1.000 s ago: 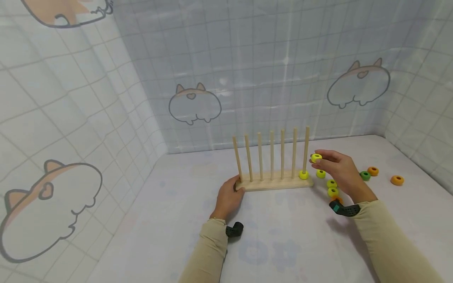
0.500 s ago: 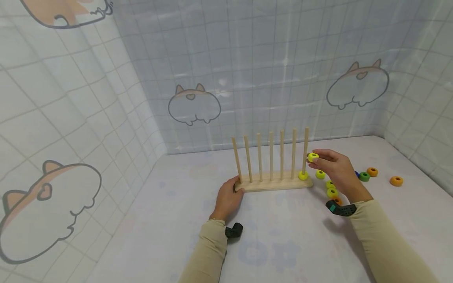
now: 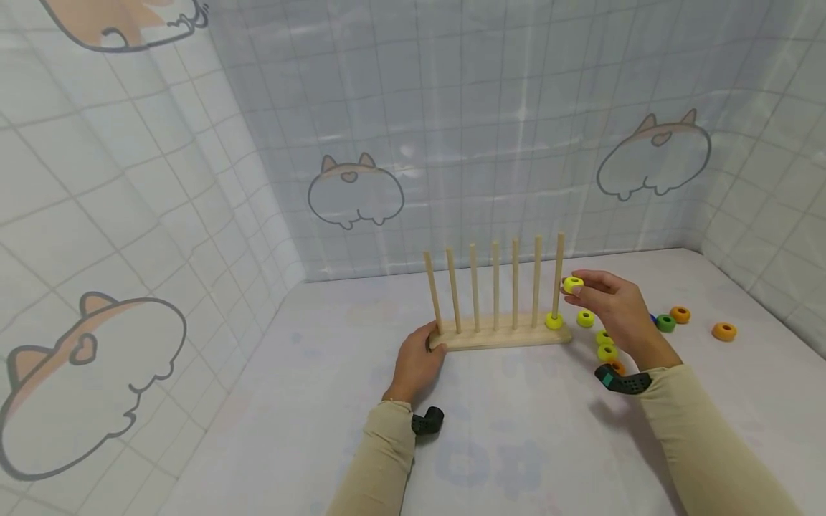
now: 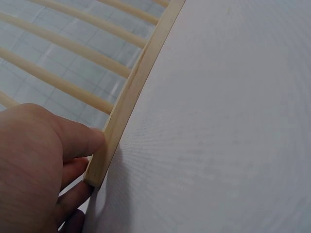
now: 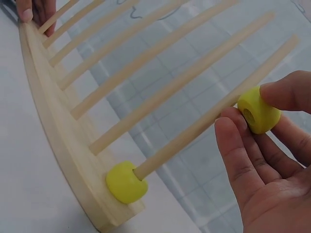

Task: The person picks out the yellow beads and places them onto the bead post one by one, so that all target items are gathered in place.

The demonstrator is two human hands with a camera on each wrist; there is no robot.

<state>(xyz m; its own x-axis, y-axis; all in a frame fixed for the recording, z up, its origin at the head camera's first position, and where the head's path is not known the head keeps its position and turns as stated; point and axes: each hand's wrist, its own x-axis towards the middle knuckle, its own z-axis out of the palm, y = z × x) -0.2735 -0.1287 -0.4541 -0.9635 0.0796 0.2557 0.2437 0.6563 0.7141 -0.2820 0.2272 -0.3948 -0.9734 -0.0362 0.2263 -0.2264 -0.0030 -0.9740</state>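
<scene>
A wooden peg rack (image 3: 497, 339) stands on the table, several upright pegs rising from its long base. My left hand (image 3: 418, 360) grips the base's left end, thumb (image 4: 86, 141) on the near side and fingers behind. One yellow bead (image 5: 125, 183) sits at the foot of the rightmost peg (image 5: 214, 109). Between thumb and fingers, my right hand (image 3: 619, 308) pinches another yellow bead (image 5: 260, 110). In the head view this bead is just right of that same peg, above mid-height, with its hole facing the lower left in the right wrist view.
Loose yellow beads (image 3: 606, 352) lie below and left of my right hand, with an orange bead (image 3: 617, 367) partly behind the wrist. A green bead (image 3: 665, 323), a mostly hidden blue one and orange beads (image 3: 724, 331) lie farther right. A patterned curtain (image 3: 452, 143) rises behind the table.
My right hand has moved slightly left with the pinched yellow bead, toward the rightmost peg, then held nearly still. The left hand and the rack stay in place.
</scene>
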